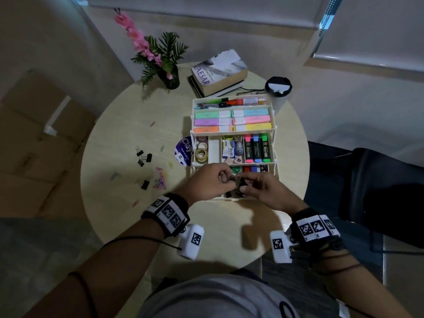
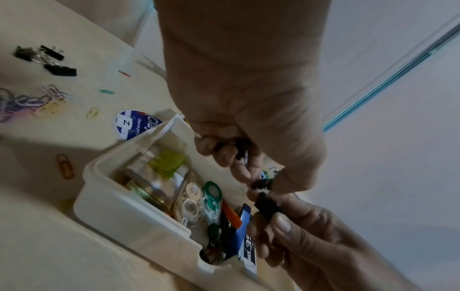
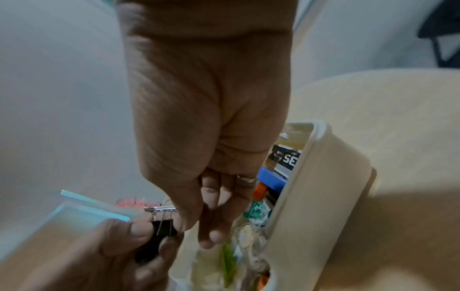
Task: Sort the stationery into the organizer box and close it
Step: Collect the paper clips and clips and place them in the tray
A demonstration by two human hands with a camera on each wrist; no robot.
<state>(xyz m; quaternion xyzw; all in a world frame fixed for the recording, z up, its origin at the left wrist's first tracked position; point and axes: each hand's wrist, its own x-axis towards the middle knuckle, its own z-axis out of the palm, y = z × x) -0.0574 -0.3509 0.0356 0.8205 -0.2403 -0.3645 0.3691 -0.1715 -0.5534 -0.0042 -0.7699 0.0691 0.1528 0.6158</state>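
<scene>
Organizer box: stood open on the round bench, its cream trays fanned out in steps toward the person.
Top tray: pens and markers lay lengthwise.
Second tray: pastel highlighters sat in two columns.
Third tray: tape rolls on the left, erasers in the middle, three dark highlighters on the right.
Bottom compartment: correction tape and clear dispensers lay in it, partly hidden by the hands.
Binder clip: black, held above the bottom compartment, between both hands.
Left hand: fingers curled, pinching the clip's wire end; a second black clip tucked in its fingers in the left wrist view.
Right hand: thumb and forefinger nipped the clip's black body.
Loose binder clips: sat on the bench, well left of the box.
Paper clips: coloured, scattered near them.
Far edge: books, a potted plant and a lidded cup.
</scene>
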